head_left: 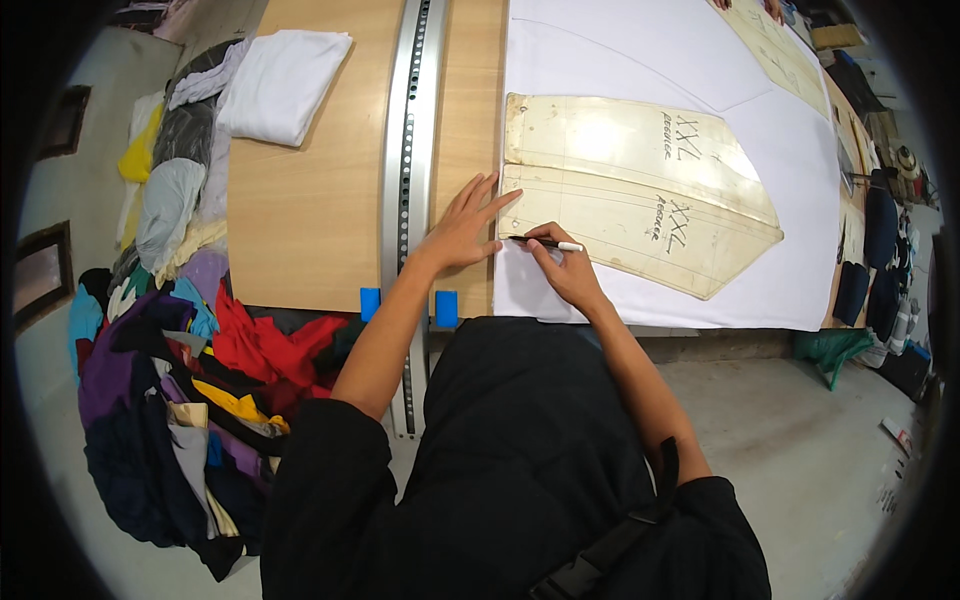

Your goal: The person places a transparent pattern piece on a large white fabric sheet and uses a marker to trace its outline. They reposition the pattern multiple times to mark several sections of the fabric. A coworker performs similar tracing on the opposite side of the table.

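Cutting table (300,200): left hand (462,230), open and flat, pins the pattern template (620,190) at its left edge; right hand (565,265) grips the marker (545,243), lying along the template's lower edge, tip toward the left hand.

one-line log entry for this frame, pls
left hand: flat, pressing pattern template edge | right hand: holds pen, tip at template edge | under: white fabric on table
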Tool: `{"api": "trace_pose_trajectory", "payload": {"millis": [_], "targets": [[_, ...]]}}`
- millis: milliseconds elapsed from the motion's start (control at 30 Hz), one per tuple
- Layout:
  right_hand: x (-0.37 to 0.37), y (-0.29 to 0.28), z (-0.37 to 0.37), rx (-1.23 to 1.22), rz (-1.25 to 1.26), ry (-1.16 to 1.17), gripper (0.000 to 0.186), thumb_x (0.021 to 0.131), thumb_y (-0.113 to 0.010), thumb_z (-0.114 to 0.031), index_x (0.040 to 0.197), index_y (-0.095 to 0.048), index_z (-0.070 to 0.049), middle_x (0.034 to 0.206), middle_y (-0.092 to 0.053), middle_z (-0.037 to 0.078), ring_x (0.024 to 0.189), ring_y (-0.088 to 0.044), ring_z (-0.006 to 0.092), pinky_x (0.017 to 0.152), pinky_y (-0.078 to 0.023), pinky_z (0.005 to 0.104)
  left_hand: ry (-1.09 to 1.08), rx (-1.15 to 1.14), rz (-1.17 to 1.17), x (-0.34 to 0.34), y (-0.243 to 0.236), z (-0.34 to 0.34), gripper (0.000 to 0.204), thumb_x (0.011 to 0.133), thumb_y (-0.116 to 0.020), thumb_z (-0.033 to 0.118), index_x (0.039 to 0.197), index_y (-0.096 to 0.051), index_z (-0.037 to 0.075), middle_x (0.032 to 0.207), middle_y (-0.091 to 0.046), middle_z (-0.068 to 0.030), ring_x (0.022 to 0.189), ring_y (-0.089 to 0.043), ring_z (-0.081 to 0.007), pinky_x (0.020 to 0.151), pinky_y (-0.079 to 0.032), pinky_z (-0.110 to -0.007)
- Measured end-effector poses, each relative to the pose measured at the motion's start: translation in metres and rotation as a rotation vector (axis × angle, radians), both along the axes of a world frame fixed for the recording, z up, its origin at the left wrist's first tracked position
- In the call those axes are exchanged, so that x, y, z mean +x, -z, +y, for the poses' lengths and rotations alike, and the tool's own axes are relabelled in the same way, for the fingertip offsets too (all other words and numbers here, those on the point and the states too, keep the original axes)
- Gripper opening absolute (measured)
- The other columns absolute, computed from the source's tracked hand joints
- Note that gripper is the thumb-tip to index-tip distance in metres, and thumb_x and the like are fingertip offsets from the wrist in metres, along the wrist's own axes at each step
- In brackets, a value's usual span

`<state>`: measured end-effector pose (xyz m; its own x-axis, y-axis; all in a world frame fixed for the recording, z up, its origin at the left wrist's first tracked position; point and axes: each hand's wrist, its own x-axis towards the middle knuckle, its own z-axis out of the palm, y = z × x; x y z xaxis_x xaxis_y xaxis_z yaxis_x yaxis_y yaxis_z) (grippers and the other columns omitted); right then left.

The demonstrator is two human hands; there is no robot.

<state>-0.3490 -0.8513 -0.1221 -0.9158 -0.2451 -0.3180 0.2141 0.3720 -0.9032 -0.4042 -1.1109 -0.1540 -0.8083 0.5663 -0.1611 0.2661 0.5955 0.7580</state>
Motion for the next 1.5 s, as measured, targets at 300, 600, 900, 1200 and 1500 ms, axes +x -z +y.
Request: {"api": "trace_pose_trajectory", "payload": {"millis": [300, 600, 900, 1200, 1500], "targets": [[-0.005, 0.011, -0.007, 0.011, 0.073, -0.057, 0.025, 0.111, -0.070, -0.023, 0.123, -0.075, -0.002, 0.117, -0.080, 0.021, 0.114, -0.075, 0.0393, 0.101, -0.057, 0.0471, -0.002, -0.040, -0.026, 0.000, -0.006, 0.001, 0.106, 0.091, -0.089, 0.023, 0.180, -0.035, 0.040, 0.190, -0.021, -0.0155, 0.176, -0.014, -0.0407, 0.143, -0.023, -0.056], [-0.007, 0.005, -0.011, 0.118, 0.167, -0.124, 0.021, 0.111, -0.071, -0.023, 0.121, -0.075, -0.006, 0.119, -0.078, 0.016, 0.121, -0.068, 0.0396, 0.108, -0.051, 0.0492, -0.011, -0.036, -0.069, -0.001, -0.005, 0.002, 0.107, 0.090, -0.089, 0.021, 0.180, -0.035, 0.042, 0.191, -0.020, -0.0146, 0.177, -0.012, -0.0388, 0.144, -0.022, -0.056], [-0.008, -0.002, -0.013, 0.151, 0.180, -0.139, 0.019, 0.112, -0.071, -0.023, 0.120, -0.074, -0.007, 0.119, -0.077, 0.016, 0.120, -0.066, 0.0404, 0.107, -0.050, 0.0506, -0.023, -0.008, -0.078, -0.001, -0.007, 0.004, 0.102, 0.088, -0.087, 0.017, 0.178, -0.042, 0.035, 0.191, -0.019, -0.0155, 0.177, -0.011, -0.0417, 0.143, -0.022, -0.058], [-0.003, -0.012, -0.007, 0.215, 0.267, -0.096, 0.015, 0.108, -0.074, -0.018, 0.118, -0.075, -0.006, 0.109, -0.079, 0.016, 0.108, -0.070, 0.0408, 0.097, -0.054, 0.0504, -0.035, -0.024, -0.066, 0.000, -0.003, 0.005, 0.103, 0.089, -0.089, 0.021, 0.178, -0.040, 0.038, 0.191, -0.021, -0.0129, 0.177, -0.012, -0.0375, 0.143, -0.022, -0.054], [0.001, -0.005, -0.009, 0.164, 0.366, -0.098, 0.013, 0.104, -0.077, -0.011, 0.117, -0.076, -0.006, 0.109, -0.078, 0.017, 0.106, -0.071, 0.0407, 0.097, -0.056, 0.0498, -0.022, -0.023, -0.049, 0.001, -0.001, 0.002, 0.101, 0.089, -0.088, 0.023, 0.178, -0.040, 0.035, 0.190, -0.021, -0.0165, 0.176, -0.013, -0.0415, 0.142, -0.023, -0.056]]}}
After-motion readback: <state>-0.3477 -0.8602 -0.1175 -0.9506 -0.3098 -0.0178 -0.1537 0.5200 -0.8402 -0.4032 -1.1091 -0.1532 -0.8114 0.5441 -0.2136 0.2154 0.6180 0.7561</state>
